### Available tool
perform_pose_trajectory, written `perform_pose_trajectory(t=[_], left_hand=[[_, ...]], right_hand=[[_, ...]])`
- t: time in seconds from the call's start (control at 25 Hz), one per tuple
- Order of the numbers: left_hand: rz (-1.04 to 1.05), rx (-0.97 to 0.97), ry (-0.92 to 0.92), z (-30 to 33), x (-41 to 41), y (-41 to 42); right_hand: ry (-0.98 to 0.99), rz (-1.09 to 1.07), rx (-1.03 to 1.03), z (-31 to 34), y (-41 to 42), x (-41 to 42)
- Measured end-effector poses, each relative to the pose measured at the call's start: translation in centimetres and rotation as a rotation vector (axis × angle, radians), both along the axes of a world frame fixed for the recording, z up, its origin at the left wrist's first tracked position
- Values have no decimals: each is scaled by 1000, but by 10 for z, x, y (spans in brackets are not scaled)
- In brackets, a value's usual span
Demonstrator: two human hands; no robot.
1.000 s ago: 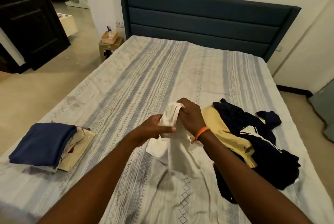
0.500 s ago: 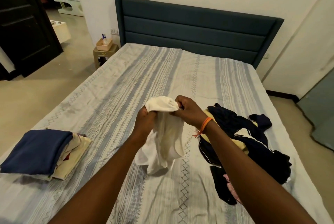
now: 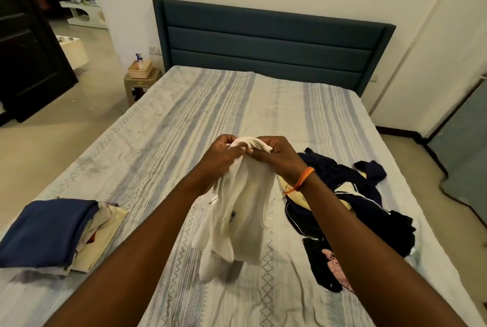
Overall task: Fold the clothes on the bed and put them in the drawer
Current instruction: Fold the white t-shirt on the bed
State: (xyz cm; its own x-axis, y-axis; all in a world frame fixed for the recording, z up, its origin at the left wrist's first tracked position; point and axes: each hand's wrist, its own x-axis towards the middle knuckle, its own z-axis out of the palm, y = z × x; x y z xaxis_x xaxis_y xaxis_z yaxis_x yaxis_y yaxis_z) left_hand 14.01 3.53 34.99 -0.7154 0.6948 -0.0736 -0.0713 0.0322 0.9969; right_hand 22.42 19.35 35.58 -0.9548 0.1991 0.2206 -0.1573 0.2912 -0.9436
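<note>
Garment lifted: white top (image 3: 242, 210) was bunched low a second ago, now hangs clear above the bed (image 3: 237, 105). Left hand (image 3: 220, 154) and right hand (image 3: 276, 154) both pinch its top edge, close together. Probably finding seams; folding not started.

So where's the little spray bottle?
In the head view, the spray bottle is far left, standing in a tan basket on the small bedside table, beside the blue headboard.

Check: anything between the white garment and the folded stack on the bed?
Nothing visible. Both hands, left and right, grip the white garment; only bare striped sheet lies between it and the folded stack.
</note>
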Motion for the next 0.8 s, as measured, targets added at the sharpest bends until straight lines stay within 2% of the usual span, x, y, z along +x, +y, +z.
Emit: perform_pose_trajectory(t=[0.08, 0.12, 0.2, 0.28, 0.36, 0.52, 0.56, 0.72, 0.8], left_hand=[[-95, -95, 17, -13, 5, -7], [-150, -186, 97, -25, 10, -10], [-204, -428, 381, -58, 15, -17], [-149, -606, 510, -89, 14, -25], [-35, -647, 468, -107, 11, -31], [316, -547, 425, -116, 0, -44], [390, -560, 483, -114, -4, -51], [485, -769, 941, -107, -32, -79], [500, -743, 1018, -97, -47, -88]], right_hand=[[31, -91, -29, 6, 1, -2], [56, -138, -69, 9, 1, -4], [121, -179, -131, 17, 5, -7], [163, -213, -124, 25, 11, -9], [169, -253, -127, 31, 18, -8], [196, -352, -39, 32, 36, -2], [196, -404, 30, 31, 42, 1], [113, -587, 249, 15, 78, 10], [37, -669, 321, 5, 94, 16]])
